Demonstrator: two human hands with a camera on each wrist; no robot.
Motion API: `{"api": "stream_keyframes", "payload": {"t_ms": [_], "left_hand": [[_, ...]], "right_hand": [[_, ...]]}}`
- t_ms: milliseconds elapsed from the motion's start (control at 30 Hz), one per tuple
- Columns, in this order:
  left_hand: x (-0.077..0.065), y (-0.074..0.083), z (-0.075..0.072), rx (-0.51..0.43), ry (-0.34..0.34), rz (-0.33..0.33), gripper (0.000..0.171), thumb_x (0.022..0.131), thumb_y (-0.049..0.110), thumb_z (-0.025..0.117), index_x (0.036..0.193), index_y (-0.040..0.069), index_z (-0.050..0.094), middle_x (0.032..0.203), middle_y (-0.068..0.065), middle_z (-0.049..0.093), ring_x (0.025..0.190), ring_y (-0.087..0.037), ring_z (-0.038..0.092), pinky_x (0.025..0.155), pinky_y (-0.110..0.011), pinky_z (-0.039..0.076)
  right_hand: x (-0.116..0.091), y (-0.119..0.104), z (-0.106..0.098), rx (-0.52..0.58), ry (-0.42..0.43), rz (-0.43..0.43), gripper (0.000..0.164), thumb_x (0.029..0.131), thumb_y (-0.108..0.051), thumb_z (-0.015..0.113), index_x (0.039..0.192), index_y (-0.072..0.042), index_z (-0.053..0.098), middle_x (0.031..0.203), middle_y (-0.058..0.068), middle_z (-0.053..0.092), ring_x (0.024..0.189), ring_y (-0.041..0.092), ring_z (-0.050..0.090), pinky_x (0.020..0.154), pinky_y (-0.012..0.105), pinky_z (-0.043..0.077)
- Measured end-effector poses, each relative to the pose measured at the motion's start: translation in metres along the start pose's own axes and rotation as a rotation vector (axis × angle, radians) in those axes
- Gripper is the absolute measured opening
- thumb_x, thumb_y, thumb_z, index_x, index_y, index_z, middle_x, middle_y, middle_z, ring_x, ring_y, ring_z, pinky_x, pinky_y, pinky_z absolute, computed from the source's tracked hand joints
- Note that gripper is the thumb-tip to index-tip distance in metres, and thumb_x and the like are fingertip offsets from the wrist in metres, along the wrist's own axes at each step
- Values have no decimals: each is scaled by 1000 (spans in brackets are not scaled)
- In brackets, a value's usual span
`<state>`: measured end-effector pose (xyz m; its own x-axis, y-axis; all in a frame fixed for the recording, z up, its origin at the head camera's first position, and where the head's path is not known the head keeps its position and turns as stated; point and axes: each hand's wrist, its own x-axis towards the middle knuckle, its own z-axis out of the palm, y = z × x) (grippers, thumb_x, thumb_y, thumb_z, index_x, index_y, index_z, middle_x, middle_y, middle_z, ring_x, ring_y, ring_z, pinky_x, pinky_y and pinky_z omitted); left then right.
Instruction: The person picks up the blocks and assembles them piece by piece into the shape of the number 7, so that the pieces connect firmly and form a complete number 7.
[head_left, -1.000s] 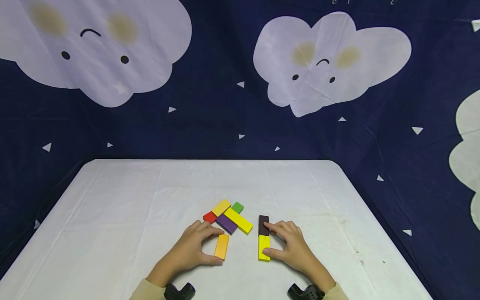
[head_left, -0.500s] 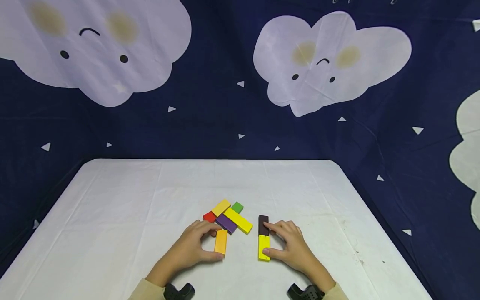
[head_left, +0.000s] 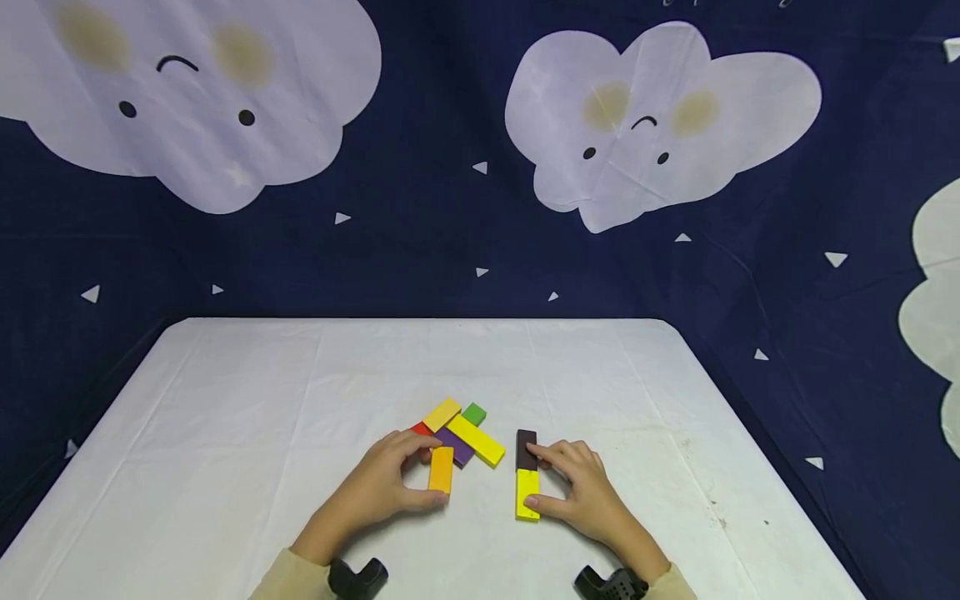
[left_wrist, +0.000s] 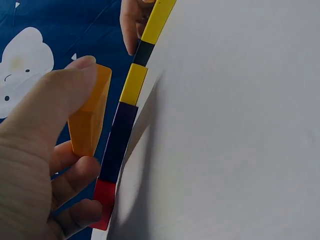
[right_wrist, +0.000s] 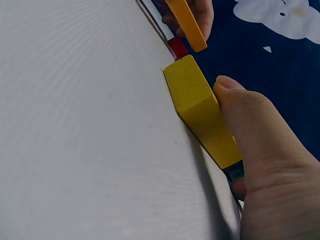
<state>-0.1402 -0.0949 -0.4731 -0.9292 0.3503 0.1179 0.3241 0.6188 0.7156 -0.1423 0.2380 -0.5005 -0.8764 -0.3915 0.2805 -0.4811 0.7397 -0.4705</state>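
Note:
My left hand (head_left: pixel 387 477) pinches an orange block (head_left: pixel 441 471) between thumb and fingers. The left wrist view shows this orange block (left_wrist: pixel 90 115) raised off the white cloth. My right hand (head_left: pixel 579 487) rests its thumb on a yellow block (head_left: pixel 527 497) and its index fingertip on a dark brown block (head_left: pixel 527 450). Those two blocks lie end to end in a straight line. Behind the left hand, a purple block (head_left: pixel 459 450), a long yellow block (head_left: pixel 477 441), a light orange block (head_left: pixel 442 414), a green block (head_left: pixel 474 412) and a partly hidden red block (head_left: pixel 420 429) lie clustered.
A white cloth covers the table (head_left: pixel 247 400). Its far edge meets a dark blue curtain (head_left: pixel 435 250) printed with clouds. Black wrist devices sit below the left sleeve (head_left: pixel 296 577) and the right sleeve (head_left: pixel 672 586).
The orange block has moved away from the person, toward the clustered blocks, together with my left hand, and now overlaps the purple block's edge in the head view. My right hand has stayed in place.

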Motion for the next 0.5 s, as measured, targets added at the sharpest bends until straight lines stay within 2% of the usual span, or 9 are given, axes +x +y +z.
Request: {"api": "stream_keyframes", "payload": {"t_ms": [267,500], "left_hand": [[13,3,-2,29,27,44,60,69,46,88,119,23,66,95,11,60,90,-10,52,81,-25,46],[25,8,-4,46,35,56,63,70,45,87,122,16,66,99,9,61,92,-10,51,85,-31,47]], "right_hand": [[-1,0,0,7,-7,9,67,78,-60,76,137,-33,59,101,-24,55,98,-1,41,85,34,31],[0,0,-1,6,-8,6,67,78,-59,76,137,-32,59,102,-23,56,98,-1,41,85,34,32]]}}
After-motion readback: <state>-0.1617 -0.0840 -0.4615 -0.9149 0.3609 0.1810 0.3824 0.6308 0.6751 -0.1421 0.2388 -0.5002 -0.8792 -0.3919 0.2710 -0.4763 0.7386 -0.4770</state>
